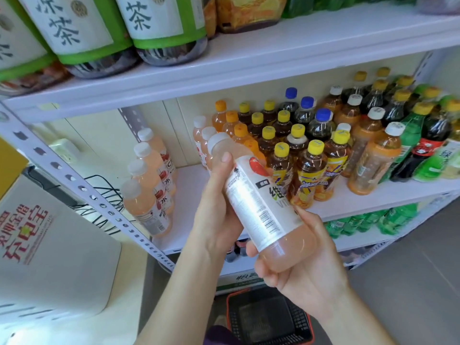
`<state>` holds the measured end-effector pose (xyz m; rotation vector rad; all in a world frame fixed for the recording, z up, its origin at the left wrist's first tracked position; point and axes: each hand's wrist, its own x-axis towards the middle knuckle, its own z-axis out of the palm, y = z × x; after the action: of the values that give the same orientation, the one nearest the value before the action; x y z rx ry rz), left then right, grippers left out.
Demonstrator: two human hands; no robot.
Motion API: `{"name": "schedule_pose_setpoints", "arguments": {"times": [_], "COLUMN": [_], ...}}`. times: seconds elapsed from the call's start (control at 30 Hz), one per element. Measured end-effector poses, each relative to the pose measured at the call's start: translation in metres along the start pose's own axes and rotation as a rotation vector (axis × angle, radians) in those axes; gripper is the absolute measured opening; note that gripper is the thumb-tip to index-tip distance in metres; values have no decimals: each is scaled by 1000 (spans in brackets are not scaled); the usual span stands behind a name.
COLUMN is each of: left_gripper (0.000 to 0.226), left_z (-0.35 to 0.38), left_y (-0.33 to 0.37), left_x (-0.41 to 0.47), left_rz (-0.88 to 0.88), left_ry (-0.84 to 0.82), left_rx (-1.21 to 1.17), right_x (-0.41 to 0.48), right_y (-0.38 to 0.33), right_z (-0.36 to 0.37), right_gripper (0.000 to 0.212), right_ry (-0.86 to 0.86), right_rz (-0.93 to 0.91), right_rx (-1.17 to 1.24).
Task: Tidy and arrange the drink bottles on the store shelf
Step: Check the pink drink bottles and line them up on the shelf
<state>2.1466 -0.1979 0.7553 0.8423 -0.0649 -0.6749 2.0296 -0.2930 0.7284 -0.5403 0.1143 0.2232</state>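
Held bottle: a pale pink drink bottle [258,195] with a white cap is held tilted in front of the middle shelf [353,202], cap up and to the left, base down and to the right, its label turned toward the camera.
Left hand: the left hand [219,202] is wrapped around the upper body of the bottle, the thumb pressed near the neck, fingers closed on it.
Right hand: the right hand [298,260] cups the base, fingers curled under and around the lower end, closed on the bottle.
Matching bottles: a row of the same pink bottles [149,180] stands at the left end of the shelf, running front to back; two more white-capped pink bottles [202,135] stand just behind the held one, beside the orange-capped bottles [234,123].
Open space: a bare strip of shelf lies between the left pink row and the packed yellow-capped tea bottles [291,155].
Step in hand: the bottle is judged to be carried or turned for placing, not yet set down.
Next move: the bottle would need to be brought upright, label turned outward, and lowered into the bare strip next to its own kind, without neighbouring bottles being knocked.
Surroundings: large green-labelled tea bottles [94,28] stand on the shelf above; a shopping basket [271,317] sits on the floor below.
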Motion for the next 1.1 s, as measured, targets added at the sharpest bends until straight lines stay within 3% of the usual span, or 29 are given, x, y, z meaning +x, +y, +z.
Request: {"name": "schedule_pose_setpoints", "arguments": {"times": [0.1,0.2,0.27,0.33,0.4,0.47,0.53,0.6,0.73,0.9,1.0,1.1], "left_gripper": [89,75,55,51,51,54,52,47,70,63,65,74], "left_z": [2,0,0,0,0,-1,-3,-4,-1,0,1,6], "left_y": [1,3,4,4,4,8,13,14,11,10,12,7], "left_x": [-1,-1,-1,-1,-2,-2,-3,-5,-6,-4,-2,1], "left_rz": [10,69,167,250,252,205,139,71,45,121,206,275], "left_ry": [41,74,130,190,212,195,116,-13,-64,14,54,126], "left_rx": [56,110,212,297,285,215,146,101,99,160,245,364], "right_x": [0,1,2,1,1,1,1,0,1,9,19,11], "right_y": [-1,0,0,0,1,-1,-5,-8,-4,-9,-15,-10], "right_z": [-3,-8,-12,-14,-16,-13,-11,-8,-12,-19,-25,-25], "right_gripper": [64,57,54,67,68,56,46,54,65,58,44,69], "right_ry": [14,85,151,300,412,351,260,146,-15,117,360,353], "right_rz": [1,-51,-163,-291,-414,-393,-246,-75,57,7,-91,-357], "right_rx": [-69,-232,-504,-937,-1113,-888,-483,-192,52,-146,-669,-953]}}
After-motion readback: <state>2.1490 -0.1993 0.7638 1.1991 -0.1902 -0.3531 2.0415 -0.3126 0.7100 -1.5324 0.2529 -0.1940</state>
